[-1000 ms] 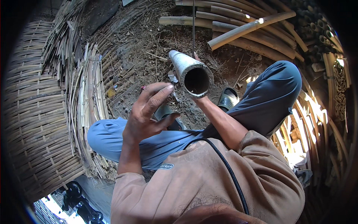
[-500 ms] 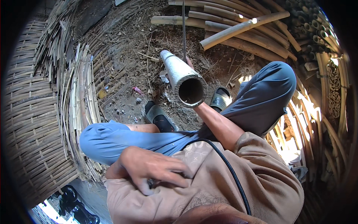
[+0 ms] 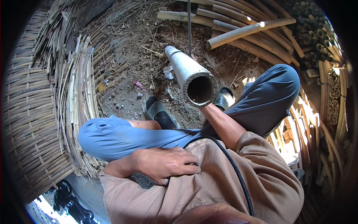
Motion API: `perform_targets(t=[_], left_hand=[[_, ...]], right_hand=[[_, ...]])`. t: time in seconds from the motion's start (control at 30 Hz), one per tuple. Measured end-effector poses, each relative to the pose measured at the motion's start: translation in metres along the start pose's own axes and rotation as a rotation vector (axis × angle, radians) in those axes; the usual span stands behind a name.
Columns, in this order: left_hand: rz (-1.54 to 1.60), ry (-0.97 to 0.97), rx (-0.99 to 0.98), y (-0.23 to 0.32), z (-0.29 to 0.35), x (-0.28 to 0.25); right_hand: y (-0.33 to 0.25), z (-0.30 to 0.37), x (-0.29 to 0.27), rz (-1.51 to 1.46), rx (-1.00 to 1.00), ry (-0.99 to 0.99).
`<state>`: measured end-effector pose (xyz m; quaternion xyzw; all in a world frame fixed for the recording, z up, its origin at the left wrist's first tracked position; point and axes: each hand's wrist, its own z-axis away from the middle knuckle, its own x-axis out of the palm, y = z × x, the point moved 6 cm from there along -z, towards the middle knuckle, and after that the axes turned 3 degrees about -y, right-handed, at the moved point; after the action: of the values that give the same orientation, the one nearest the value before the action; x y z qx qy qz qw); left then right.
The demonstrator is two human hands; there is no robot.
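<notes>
A pale bamboo tube [image 3: 186,69] slants up toward me between my knees, its open, rough-cut end facing me. My right forearm passes beneath this end. The tube hides most of my right hand [image 3: 193,58]; a little of its fingers shows at the tube's far right side, and the hand appears to hold the tube from behind. Just beside those fingers rises a thin, dark, straight strip [image 3: 189,30]; whether the hand also grips it cannot be made out. My left hand [image 3: 167,165] rests at my belly, its bent fingers closed on the brown shirt [image 3: 223,183].
Long split bamboo pieces [image 3: 250,33] lie ahead to the right, near stacked bamboo tubes [image 3: 317,33]. Bundled bamboo strips [image 3: 76,86] and a woven bamboo panel [image 3: 33,112] run along the left. Dry leaves and litter cover the ground. A black cord [image 3: 233,168] crosses my shirt.
My left hand has turned and shifted slightly right over the shirt, its fingers now closer together. The whole view has shifted a little; the tube and right arm look otherwise unchanged.
</notes>
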<state>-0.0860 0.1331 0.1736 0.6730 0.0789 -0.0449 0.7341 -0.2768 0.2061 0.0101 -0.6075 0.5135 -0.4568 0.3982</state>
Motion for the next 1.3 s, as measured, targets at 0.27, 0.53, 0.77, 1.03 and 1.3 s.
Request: perform_targets(t=[0.27,0.53,0.77,1.03,1.3], left_hand=[[0.213,-0.118,0.371,0.002,0.027,0.0],[0.2,-0.073,0.21,-0.004,0.012,0.01],[0.109,0.056,0.148,-0.007,0.003,-0.004],[-0.824,0.913,-0.015,-0.004,0.034,-0.048],[-0.902,1.524,-0.182,0.008,0.086,-0.09]], right_hand=[[0.062,0.0,0.023,-1.126,0.594,0.03],[0.033,0.003,0.005,0.202,0.265,-0.018],[0.042,0.006,-0.002,0.137,0.101,0.008],[0.038,0.01,0.0,0.1,0.3,-0.062],[0.042,0.021,0.018,0.166,0.196,-0.127]])
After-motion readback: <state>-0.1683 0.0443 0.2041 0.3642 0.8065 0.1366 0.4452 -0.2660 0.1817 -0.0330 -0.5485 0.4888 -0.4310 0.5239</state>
